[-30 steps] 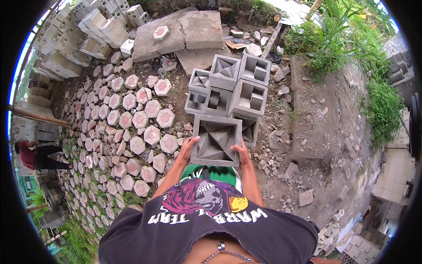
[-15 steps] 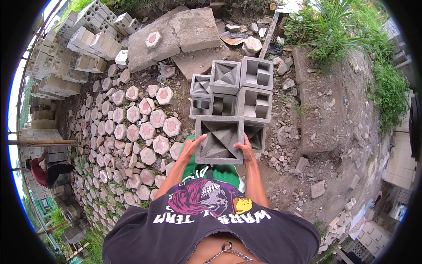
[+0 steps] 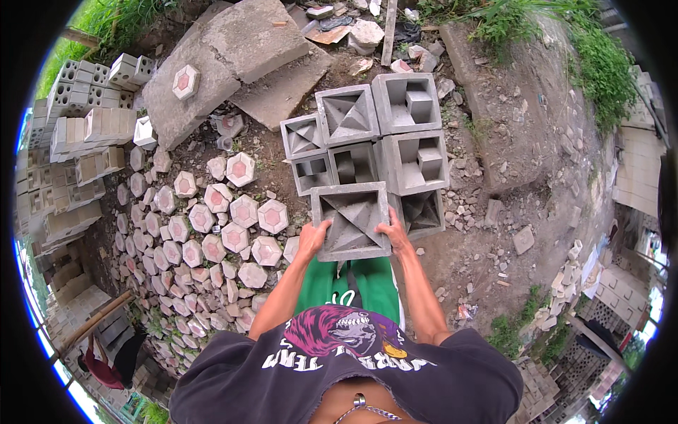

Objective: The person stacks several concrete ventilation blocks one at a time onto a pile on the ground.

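I have a square grey concrete block [image 3: 353,220] clamped between my left hand [image 3: 311,240] and right hand [image 3: 393,235], fingers closed on its near corners, held against the stack [image 3: 381,145]. I judge it wants squaring against its neighbours. Rough cast faces, stepped hollow centre.

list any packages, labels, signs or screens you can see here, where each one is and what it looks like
No packages, signs or screens show.
Printed design on the person's dark shirt: bottom centre, pink, purple and white figure with pale lettering.
Small crumpled wrapper, possibly: on the dirt right of the right arm, reddish and white, too small to be sure.
Both hands, left and right, grip a plain grey concrete block with no label.
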Motion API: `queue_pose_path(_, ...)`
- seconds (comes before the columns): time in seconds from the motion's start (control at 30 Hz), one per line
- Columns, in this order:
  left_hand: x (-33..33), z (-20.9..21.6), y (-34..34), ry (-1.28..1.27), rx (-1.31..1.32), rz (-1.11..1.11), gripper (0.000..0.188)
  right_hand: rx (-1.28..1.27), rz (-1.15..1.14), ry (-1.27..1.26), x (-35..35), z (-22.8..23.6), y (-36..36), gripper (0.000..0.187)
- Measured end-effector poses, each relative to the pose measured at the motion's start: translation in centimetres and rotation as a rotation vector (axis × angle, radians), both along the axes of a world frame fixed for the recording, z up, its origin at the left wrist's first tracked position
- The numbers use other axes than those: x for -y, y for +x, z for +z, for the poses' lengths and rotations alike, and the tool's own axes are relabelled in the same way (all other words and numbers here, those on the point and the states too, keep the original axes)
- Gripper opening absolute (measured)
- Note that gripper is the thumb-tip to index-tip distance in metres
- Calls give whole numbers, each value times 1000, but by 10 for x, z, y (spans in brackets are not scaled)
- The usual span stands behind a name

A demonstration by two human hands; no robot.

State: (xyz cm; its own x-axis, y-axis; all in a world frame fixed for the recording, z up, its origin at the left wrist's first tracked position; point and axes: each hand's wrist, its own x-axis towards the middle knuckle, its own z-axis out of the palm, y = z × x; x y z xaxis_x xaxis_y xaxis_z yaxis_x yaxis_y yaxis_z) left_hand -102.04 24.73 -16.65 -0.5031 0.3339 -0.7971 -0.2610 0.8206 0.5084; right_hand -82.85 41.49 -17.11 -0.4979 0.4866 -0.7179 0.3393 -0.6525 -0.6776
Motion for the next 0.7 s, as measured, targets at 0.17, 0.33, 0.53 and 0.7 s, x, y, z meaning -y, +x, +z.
queue_pose_path(0.17, 14, -62, -28, -87, -86, -220, 56, 72, 70, 67, 11, -78, -23, 88)
queue_pose_path(0.33, 0, -127, -46, -98, -105, -355, 55, 259, 261, 234, -1, -157, -44, 77)
queue_pose_path(0.53, -33, -205, -59, -127, -180, -411, 58, 273, 230, 395, -17, -238, -53, 62)
queue_pose_path(0.7, -61, -248, -72, -89, -202, -415, 57, 446, 292, 523, -44, -272, -76, 63)
